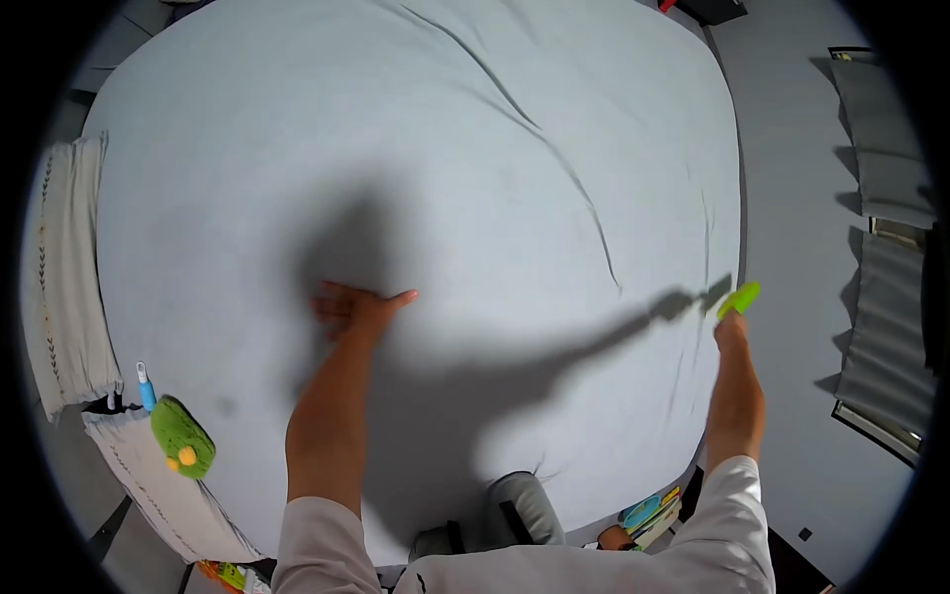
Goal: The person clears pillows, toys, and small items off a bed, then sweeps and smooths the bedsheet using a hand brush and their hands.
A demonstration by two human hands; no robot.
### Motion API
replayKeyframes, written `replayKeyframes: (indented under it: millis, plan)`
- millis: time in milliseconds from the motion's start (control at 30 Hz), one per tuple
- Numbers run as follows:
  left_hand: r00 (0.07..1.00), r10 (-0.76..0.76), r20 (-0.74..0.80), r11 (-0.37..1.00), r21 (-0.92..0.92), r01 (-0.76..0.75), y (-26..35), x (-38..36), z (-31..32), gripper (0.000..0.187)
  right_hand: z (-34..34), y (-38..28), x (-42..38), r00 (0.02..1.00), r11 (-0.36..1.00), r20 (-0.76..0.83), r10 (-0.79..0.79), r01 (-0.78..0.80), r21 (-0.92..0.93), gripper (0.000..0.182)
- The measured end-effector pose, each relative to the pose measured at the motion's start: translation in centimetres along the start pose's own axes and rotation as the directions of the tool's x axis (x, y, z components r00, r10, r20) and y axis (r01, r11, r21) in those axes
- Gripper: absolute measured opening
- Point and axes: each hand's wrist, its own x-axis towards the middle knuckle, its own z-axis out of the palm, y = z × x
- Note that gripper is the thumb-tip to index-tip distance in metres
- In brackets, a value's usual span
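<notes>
1. The left hand [356, 309] lies flat on the pale blue sheet [416, 178], palm down, fingers spread open and thumb pointing off to the right, gripping nothing.
2. Over at the bed's right edge, the right hand [730, 329] is closed around a bright green object [740, 297], whose tip pokes up past the knuckles; what exactly that object is cannot be told from here.
3. The sheet covers the whole mattress, mostly smooth, with long creases running down from the top centre toward the right side.
4. Both arms cast dark shadows across the fabric, the right one stretching long toward the middle.
5. Both forearms are bare, with light sleeves [327, 544] pushed up at the bottom of the view.
6. Near the lower left corner sits a green plush toy [182, 438] with a yellow dot, just beside a small blue-and-white bottle [145, 388].
7. White pillows [64, 267] with stitched trim line the left edge of the bed.
8. Grey curtains [886, 148] hang on the far right, well apart from the bed.
</notes>
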Motion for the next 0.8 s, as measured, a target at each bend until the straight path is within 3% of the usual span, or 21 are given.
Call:
replayKeyframes:
  millis: [67,167,233,367,433,467,500,533,567,633,733,767,800]
  plan:
    - [1.0,-0.002,-0.001,0.999,-0.053,0.002,-0.1,-1.0,-0.5,0.167,-2.2,-2.1,-3.3,0.992,0.974,-0.115,-0.055,0.028,-0.226,0.039]
    - [1.0,-0.016,-0.01,0.999,-0.043,0.016,0.6,-1.8,-0.7,0.167,1.5,-2.4,-11.0,0.884,0.828,0.153,-0.443,0.468,-0.308,0.03]
    - [1.0,-0.023,-0.016,1.0,-0.017,0.023,0.7,-1.8,-0.3,0.168,6.4,-2.2,-16.6,0.725,0.704,0.39,-0.568,0.673,-0.226,0.028]
    - [0.998,-0.05,-0.036,0.999,-0.018,0.049,0.6,-1.4,-0.5,0.169,19.4,-6.5,-38.0,0.266,0.532,0.801,-0.537,0.843,0.077,0.032]
    - [0.997,-0.071,-0.03,0.997,0.008,0.071,0.7,-1.2,-0.4,0.17,25.3,-7.7,-46.7,0.016,0.466,0.883,-0.469,0.854,0.232,0.035]
    - [0.997,-0.074,-0.027,0.997,-0.025,0.073,0.7,-1.0,-0.6,0.17,28.7,-7.4,-49.3,-0.13,0.338,0.878,-0.461,0.889,0.309,0.037]
    - [0.997,-0.073,-0.019,0.996,-0.051,0.072,0.8,-0.9,-0.6,0.17,31.0,-7.9,-52.1,-0.156,0.28,0.911,-0.381,0.92,0.274,0.036]
    - [0.998,-0.068,-0.007,0.995,-0.07,0.067,0.9,-1.1,-0.5,0.17,32.4,-9.0,-53.5,-0.249,0.25,0.911,-0.328,0.907,0.338,0.036]
    - [0.998,-0.07,0.001,0.996,-0.064,0.07,1.0,-1.3,-0.4,0.17,33.0,-9.4,-53.5,-0.258,0.221,0.906,-0.334,0.914,0.341,0.037]
    - [0.997,-0.07,0.015,0.996,-0.05,0.071,1.1,-1.2,-0.8,0.171,34.4,-9.0,-49.7,-0.122,0.249,0.91,-0.396,0.94,0.234,0.037]
    - [0.998,-0.064,0.024,0.996,-0.063,0.065,1.1,-1.3,-1.1,0.171,34.3,-7.3,-34.0,-0.023,0.237,0.82,-0.572,0.952,0.192,0.037]
    - [0.998,-0.062,0.011,0.997,-0.053,0.062,1.0,-1.0,-1.0,0.171,31.6,-8.0,-27.3,0.094,0.271,0.809,-0.58,0.959,0.083,0.039]
    - [0.998,-0.063,-0.001,0.997,-0.044,0.063,0.7,-0.8,-0.4,0.171,28.5,-8.6,-20.1,0.297,0.394,0.755,-0.584,0.917,-0.055,0.041]
